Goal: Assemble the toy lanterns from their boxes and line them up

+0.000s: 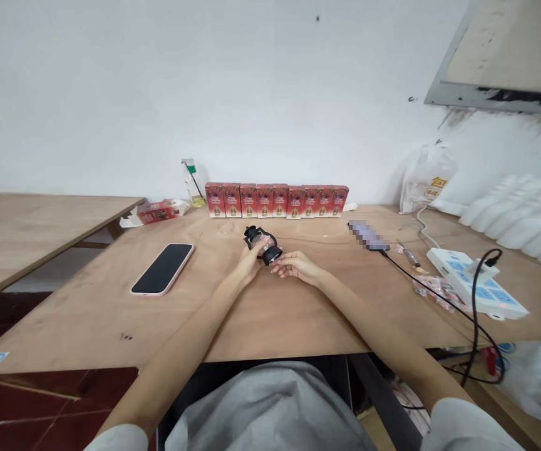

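nine red boxes stand beyond the lantern the left hand grips, right hand at its base, hold unclear.

A loose, light grey garment fills the bottom centre of the frame, its plain cloth gathered in soft folds. The left sleeve shows at the bottom edge, left of centre, paler and smooth-hemmed; the right sleeve, at lower right, shows more cloth, lightly creased. Slim bare forearms taper to narrow wrists and bare hands mid-frame.
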The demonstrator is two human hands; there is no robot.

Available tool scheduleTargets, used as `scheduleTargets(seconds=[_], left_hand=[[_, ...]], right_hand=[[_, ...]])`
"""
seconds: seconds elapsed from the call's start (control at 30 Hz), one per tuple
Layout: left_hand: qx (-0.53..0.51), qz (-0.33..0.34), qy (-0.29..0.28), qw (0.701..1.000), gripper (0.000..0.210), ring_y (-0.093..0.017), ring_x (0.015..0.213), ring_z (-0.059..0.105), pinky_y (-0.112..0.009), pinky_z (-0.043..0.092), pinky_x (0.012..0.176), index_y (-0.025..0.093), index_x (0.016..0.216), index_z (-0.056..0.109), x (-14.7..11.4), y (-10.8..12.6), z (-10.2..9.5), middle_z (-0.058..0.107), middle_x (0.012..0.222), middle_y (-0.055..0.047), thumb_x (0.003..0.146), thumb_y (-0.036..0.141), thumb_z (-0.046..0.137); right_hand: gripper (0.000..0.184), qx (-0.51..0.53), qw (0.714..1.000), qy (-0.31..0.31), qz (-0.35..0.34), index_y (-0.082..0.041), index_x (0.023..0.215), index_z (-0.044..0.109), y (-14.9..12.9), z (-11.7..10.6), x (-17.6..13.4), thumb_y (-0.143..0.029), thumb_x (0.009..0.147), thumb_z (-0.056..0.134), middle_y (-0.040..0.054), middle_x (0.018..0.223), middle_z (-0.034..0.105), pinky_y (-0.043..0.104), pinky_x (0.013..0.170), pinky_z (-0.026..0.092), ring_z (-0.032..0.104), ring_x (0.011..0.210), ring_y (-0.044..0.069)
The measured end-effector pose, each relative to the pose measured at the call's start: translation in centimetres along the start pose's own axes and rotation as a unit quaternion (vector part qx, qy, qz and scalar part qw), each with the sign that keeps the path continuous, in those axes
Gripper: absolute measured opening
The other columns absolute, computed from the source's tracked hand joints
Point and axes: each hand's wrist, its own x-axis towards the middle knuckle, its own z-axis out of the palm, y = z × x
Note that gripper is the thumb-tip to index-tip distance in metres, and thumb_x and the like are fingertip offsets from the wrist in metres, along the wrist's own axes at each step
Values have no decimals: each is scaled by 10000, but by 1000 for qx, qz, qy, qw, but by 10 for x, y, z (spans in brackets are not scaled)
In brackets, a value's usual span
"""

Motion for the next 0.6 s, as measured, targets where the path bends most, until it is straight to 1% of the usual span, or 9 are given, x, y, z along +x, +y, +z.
scheduleTargets(seconds=[0.13, 0.27, 0.43, 0.6], left_hand=[[43, 22, 1, 999, 366, -217, 775, 666, -365, 517, 771, 133, 862, 618, 1, -2, -2, 682, 793, -71, 596, 345, 754], [88, 51, -9, 995, 371, -229, 793, 662, -394, 499, 803, 114, 854, 633, 2, -5, -2, 692, 801, -91, 597, 355, 751], [109, 71, 0, 992, 381, -230, 813, 660, -392, 489, 818, 120, 871, 646, 4, -8, -4, 699, 825, -94, 590, 352, 757], [123, 86, -17, 989, 373, -228, 819, 661, -388, 492, 812, 131, 879, 651, 5, -9, -4, 697, 865, -93, 604, 364, 747]], right_hand=[[121, -16, 999, -19, 20, -71, 769, 695, -3, -2, -2, -122, 761, 586, 94, 678, 711, 172, 539, 525, 634, 533, 92], [137, -21, 999, -20, 16, -72, 753, 694, -1, -2, -2, -118, 778, 567, 95, 685, 712, 170, 548, 528, 634, 534, 87], [125, -17, 999, 24, 21, -83, 684, 679, 0, 0, 0, -61, 751, 576, 69, 630, 699, 146, 505, 511, 601, 485, 66], [142, -10, 998, 60, 31, -92, 631, 658, -2, 3, -1, -57, 741, 574, 60, 575, 681, 138, 454, 484, 568, 442, 60]])
